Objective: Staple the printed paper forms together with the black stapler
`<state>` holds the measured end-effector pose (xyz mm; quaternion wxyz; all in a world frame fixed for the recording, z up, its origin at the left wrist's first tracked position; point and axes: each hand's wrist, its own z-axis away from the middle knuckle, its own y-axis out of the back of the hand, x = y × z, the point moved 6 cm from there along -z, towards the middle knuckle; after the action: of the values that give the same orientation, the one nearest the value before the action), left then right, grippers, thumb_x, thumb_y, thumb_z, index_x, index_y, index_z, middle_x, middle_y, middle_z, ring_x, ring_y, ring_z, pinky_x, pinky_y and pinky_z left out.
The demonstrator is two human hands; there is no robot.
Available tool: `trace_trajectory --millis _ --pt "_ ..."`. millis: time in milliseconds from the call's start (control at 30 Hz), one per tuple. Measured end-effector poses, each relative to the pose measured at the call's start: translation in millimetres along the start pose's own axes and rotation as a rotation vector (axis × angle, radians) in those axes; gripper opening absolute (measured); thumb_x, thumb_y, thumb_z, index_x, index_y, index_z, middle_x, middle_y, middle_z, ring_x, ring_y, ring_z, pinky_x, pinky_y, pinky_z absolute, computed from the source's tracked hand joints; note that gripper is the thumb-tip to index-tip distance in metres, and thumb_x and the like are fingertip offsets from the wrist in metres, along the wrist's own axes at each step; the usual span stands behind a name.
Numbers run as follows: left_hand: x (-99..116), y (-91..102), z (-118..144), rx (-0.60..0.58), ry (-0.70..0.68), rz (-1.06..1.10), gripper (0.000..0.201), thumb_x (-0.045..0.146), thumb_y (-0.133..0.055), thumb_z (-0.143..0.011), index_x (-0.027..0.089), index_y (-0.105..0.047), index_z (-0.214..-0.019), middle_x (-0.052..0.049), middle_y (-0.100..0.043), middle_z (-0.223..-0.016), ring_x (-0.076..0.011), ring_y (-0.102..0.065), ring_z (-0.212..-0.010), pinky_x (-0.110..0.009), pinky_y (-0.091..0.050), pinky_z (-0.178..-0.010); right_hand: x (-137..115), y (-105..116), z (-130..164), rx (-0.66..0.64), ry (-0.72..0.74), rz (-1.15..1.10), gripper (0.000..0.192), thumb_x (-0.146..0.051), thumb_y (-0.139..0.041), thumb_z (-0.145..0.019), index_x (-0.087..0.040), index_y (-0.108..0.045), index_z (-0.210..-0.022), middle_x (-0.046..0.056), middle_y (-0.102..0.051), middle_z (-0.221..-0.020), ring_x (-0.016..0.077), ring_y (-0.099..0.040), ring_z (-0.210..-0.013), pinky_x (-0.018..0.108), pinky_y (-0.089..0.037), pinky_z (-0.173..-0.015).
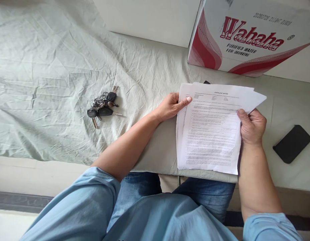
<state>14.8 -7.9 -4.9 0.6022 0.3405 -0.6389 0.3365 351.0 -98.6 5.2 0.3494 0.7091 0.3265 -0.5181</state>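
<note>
A small stack of printed white paper sheets [210, 130] is held over the edge of a bed covered in a pale green sheet [49, 73]. My left hand [171, 106] grips the stack at its upper left edge, thumb on the top page. My right hand [251, 126] grips the stack's right edge, thumb on the front. The sheets are slightly fanned at the top right corner.
A bunch of keys [104, 104] lies on the sheet to the left of the papers. A black phone [292, 143] lies at the right. A red-and-white "Wahaha" water carton [247, 36] stands at the back right, beside a white box [147, 18].
</note>
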Motion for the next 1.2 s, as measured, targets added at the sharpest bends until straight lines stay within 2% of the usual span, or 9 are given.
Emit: trace_trajectory --millis 167,333,400,633,800,900,967,1100,1200 --pt "0 -0.7 0 0.012 0.0 -0.002 0.08 0.097 -0.07 -0.099 0.019 -0.078 -0.088 -0.008 -0.083 -0.087 -0.0245 -0.082 -0.088 -0.034 -0.062 -0.076 4 -2 0 -0.007 -0.005 0.016 0.054 -0.065 -0.108 -0.073 -0.02 -0.091 -0.096 0.007 -0.089 -0.096 0.0237 -0.077 -0.09 0.041 -0.065 -0.092" --pt "-1 -2.6 0 0.018 0.027 0.036 0.084 0.101 -0.062 -0.101 0.019 -0.076 -0.088 -0.008 -0.079 -0.084 -0.0239 -0.081 -0.086 -0.035 -0.062 -0.076 5 8 -3 0.143 0.071 0.032 0.063 -0.077 -0.109 -0.064 -0.024 -0.077 -0.079 -0.003 -0.071 -0.073 0.0165 -0.057 -0.071 0.036 -0.056 -0.075" --pt "-1 -3.1 0 0.014 0.034 0.038 0.085 0.101 -0.061 -0.101 0.019 -0.077 -0.089 -0.008 -0.078 -0.083 -0.0242 -0.081 -0.087 -0.035 -0.062 -0.077 4 9 -3 0.158 0.092 0.014 0.067 -0.079 -0.11 -0.062 -0.025 -0.074 -0.076 -0.004 -0.067 -0.071 0.0153 -0.054 -0.07 0.034 -0.052 -0.071" --pt "0 -2.2 0 -0.021 0.014 -0.014 0.078 0.097 -0.073 -0.097 0.019 -0.078 -0.086 -0.008 -0.081 -0.084 -0.0252 -0.081 -0.086 -0.035 -0.062 -0.075 -2 -3 3 0.076 0.055 0.083 0.07 -0.088 -0.104 -0.063 -0.026 -0.074 -0.076 -0.003 -0.066 -0.068 0.0164 -0.053 -0.068 0.035 -0.047 -0.067" --pt "-3 -2.9 0 -0.04 0.021 -0.025 0.078 0.096 -0.076 -0.096 0.018 -0.081 -0.089 -0.009 -0.084 -0.089 -0.0252 -0.082 -0.088 -0.036 -0.063 -0.077 -3 -7 5 0.073 0.066 0.085 0.07 -0.088 -0.103 -0.067 -0.026 -0.076 -0.083 -0.002 -0.069 -0.074 0.0174 -0.057 -0.072 0.036 -0.053 -0.074" --pt "-6 -2.6 1 0.015 0.04 0.056 0.078 0.097 -0.072 -0.098 0.02 -0.082 -0.093 -0.009 -0.085 -0.091 -0.0277 -0.085 -0.094 -0.039 -0.068 -0.081 -3 -6 3 0.007 0.1 0.014 0.07 -0.084 -0.103 -0.072 -0.025 -0.082 -0.104 0.002 -0.08 -0.096 0.0209 -0.071 -0.091 0.041 -0.062 -0.094" --pt "-11 -1.2 1 0.079 0.056 0.145 0.079 0.099 -0.069 -0.098 0.022 -0.083 -0.1 -0.009 -0.087 -0.094 -0.031 -0.088 -0.103 -0.042 -0.071 -0.085 0 -4 -1 -0.078 0.056 -0.049 0.082 -0.087 -0.103 -0.071 -0.027 -0.083 -0.122 0.005 -0.084 -0.108 0.0272 -0.079 -0.107 0.048 -0.065 -0.105" --pt "-23 16.7 -9 0.306 0.002 0.283 0.085 0.103 -0.06 -0.101 0.023 -0.083 -0.118 -0.01 -0.089 -0.114 -0.0347 -0.085 -0.132 -0.044 -0.074 -0.096 11 6 -7 -0.231 -0.177 -0.109 0.097 -0.09 -0.105 -0.062 -0.03 -0.083 -0.134 0.009 -0.085 -0.106 0.0399 -0.086 -0.116 0.056 -0.072 -0.097" --pt "-31 40.2 -20 0.47 -0.113 0.369 0.087 0.1 -0.054 -0.106 0.023 -0.078 -0.138 -0.009 -0.086 -0.137 -0.0358 -0.07 -0.159 -0.048 -0.07 -0.113 11 5 -5 -0.29 -0.247 -0.177 0.099 -0.09 -0.107 -0.057 -0.027 -0.085 -0.13 0.012 -0.088 -0.114 0.0383 -0.087 -0.11 0.052 -0.075 -0.088"
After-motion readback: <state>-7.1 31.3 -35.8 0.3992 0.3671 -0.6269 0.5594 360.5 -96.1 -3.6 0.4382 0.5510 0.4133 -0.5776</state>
